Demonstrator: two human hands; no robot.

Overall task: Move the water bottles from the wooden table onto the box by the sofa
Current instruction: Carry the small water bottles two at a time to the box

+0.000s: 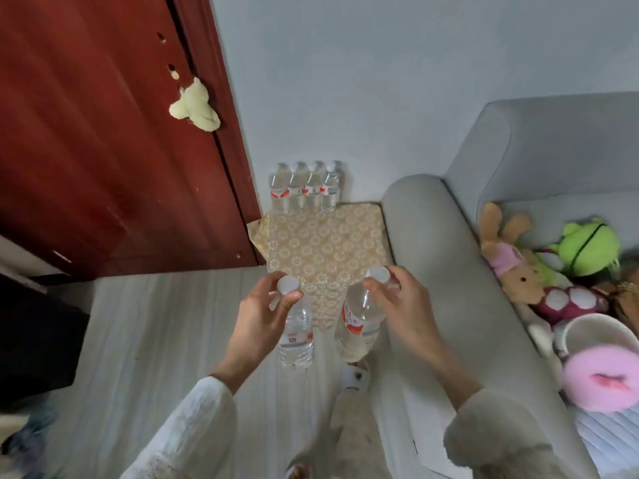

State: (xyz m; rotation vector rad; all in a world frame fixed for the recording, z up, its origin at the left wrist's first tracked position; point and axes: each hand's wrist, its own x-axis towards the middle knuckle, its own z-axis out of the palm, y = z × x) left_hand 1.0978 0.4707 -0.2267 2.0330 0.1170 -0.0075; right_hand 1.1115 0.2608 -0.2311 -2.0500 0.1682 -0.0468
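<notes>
Left hand [262, 314] pinches one clear plastic water bottle [296, 335] by its white cap; right hand [397, 299] grips another clear bottle [359, 321] at the neck, tilted; both hang above the floral-cloth-covered box [325, 243]; four bottles [304, 188] line its far edge beside the grey sofa [432, 236].

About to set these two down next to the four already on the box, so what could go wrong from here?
1. Both hands pinch near the caps: the left hand holds the left bottle and the right hand holds the tilted right bottle, which may swing or slip.
2. The four bottles stand packed at the wall edge; a bump could topple the row.
3. The patterned cloth on the box may slide or wrinkle, leaving bottles unsteady.
</notes>
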